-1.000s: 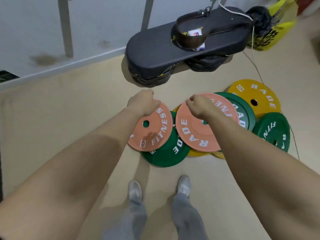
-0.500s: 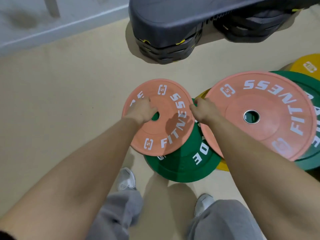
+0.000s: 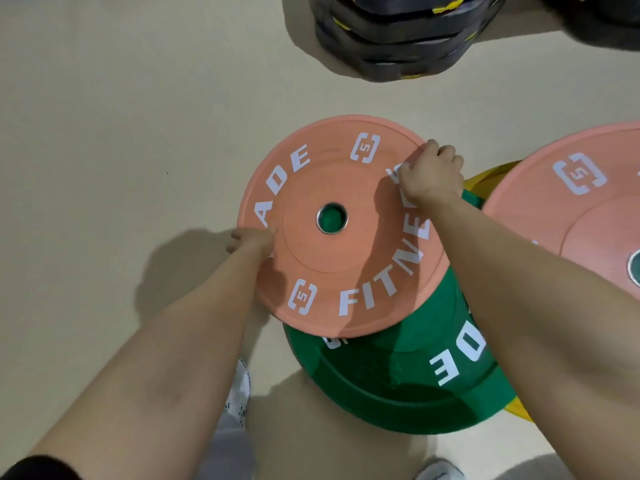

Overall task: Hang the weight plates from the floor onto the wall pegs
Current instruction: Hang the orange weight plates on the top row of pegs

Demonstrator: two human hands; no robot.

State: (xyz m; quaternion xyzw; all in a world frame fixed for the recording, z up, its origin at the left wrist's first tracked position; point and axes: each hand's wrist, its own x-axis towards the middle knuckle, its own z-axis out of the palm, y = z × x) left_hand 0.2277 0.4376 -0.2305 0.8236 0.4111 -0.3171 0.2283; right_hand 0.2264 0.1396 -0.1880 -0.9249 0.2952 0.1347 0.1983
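A salmon-pink weight plate (image 3: pixel 322 265) with white lettering lies on top of a green plate (image 3: pixel 408 379) on the floor. My left hand (image 3: pixel 247 239) grips its left rim, fingers tucked under the edge. At the upper right rim my right hand (image 3: pixel 431 174) curls round the plate's edge. A second pink plate (image 3: pixel 581 216) lies at the right, cut off by the frame. A yellow plate (image 3: pixel 488 174) shows partly beneath the stack. No wall pegs are in view.
A stack of black mats or pads with yellow marks (image 3: pixel 398 39) sits on the floor just beyond the plates. Beige floor (image 3: pixel 121 133) spreads to the left. My shoes (image 3: pixel 239 393) stand just below the green plate.
My head has dropped closer to the plates. My left hand slid from the plate's centre hole to its left rim, and my right hand moved onto its upper right rim.
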